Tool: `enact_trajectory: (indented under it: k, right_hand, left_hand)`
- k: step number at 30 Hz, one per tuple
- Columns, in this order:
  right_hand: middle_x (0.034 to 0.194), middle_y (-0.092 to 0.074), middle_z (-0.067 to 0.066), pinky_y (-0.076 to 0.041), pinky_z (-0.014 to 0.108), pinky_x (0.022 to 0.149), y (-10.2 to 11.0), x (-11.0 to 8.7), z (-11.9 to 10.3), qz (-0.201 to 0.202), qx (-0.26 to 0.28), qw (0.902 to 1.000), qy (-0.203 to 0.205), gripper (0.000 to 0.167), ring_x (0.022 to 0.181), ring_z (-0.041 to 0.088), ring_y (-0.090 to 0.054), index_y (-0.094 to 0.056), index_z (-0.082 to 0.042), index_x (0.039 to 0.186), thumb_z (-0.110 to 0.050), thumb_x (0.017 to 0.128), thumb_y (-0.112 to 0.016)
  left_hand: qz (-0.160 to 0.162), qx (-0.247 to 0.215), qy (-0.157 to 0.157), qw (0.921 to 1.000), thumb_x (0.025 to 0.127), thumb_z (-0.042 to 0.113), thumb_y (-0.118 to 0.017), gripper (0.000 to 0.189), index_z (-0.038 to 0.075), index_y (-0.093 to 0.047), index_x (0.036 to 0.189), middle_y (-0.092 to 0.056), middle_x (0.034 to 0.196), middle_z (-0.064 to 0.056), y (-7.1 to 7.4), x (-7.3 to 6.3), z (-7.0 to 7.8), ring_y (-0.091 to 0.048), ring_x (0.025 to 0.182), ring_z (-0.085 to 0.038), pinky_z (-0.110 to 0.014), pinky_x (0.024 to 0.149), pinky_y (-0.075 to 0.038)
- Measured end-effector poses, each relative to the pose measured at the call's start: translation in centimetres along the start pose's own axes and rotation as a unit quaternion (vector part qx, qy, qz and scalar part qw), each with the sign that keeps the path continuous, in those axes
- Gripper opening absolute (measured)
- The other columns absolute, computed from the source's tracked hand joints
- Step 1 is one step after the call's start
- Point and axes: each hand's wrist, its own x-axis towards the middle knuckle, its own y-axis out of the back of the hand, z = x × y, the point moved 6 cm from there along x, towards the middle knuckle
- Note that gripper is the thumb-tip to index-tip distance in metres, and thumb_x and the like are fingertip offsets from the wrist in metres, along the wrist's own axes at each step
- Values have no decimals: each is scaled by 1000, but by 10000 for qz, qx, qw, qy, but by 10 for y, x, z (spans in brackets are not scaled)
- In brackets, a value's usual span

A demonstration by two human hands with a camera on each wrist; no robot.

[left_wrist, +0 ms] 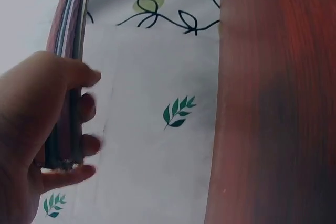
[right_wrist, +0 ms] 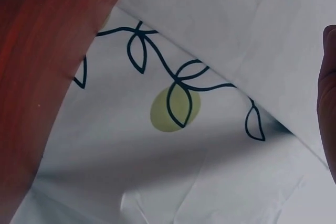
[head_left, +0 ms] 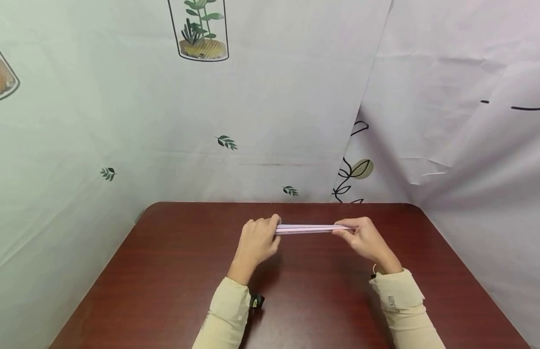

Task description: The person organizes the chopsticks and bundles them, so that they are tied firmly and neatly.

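A long, narrow bundle of pleated, paper-like layers (head_left: 305,229), pale pink and lilac, is stretched level between my two hands above the table. My left hand (head_left: 258,240) grips its left end. The left wrist view shows the thumb and fingers of the left hand (left_wrist: 31,114) wrapped round the layered bundle (left_wrist: 68,24), whose lower end shows between the fingers. At the other end, my right hand (head_left: 364,237) pinches the tip between thumb and fingers. Only a sliver of the right hand (right_wrist: 328,98) enters the right wrist view, where the bundle is out of sight.
A dark reddish-brown table (head_left: 165,271) with rounded back corners lies under both hands. Pale cloth walls (head_left: 274,106) with printed leaves and jars rise behind and at the sides. Both forearms wear cream sleeves (head_left: 226,308), and a dark wrist device (head_left: 256,301) sits by the left cuff.
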Motion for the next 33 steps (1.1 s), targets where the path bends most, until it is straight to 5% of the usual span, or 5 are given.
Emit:
enact_trajectory:
  k: [8,15,24,33]
  right_hand:
    - [70,-66,1,-36,21,43,-6,-3,45,203,74,9998,-41,10,51,1,-41,-75,-1,88,2,79,-78]
    - [62,-61,3,-32,18,42,-4,-4,44,569,-214,9975,356,14,50,1,-39,-75,-6,84,4,76,-79]
    - [67,-66,3,-34,18,44,3,-3,39,816,-272,9941,663,19,52,3,-43,-75,-5,85,7,72,-81]
    - [70,-66,-1,-34,17,46,1,-1,36,972,-403,9902,923,19,52,3,-43,-74,-4,85,6,70,-83]
  left_hand:
    - [-295,875,560,9942,77,31,-74,25,14,-62,91,-65,80,-3,0,2,15,-62,77,-24,-44,83,-44]
    - [-197,841,467,9952,77,31,-72,29,13,-62,98,-62,85,-6,2,2,20,-59,85,-28,-42,85,-45]
    - [-611,479,731,9943,97,55,-42,51,12,-60,117,-56,101,-12,-2,4,25,-51,95,-33,-47,94,-37]
    - [-492,886,949,9903,93,63,-49,49,16,-60,103,-57,92,-10,0,5,23,-53,89,-32,-44,87,-41]
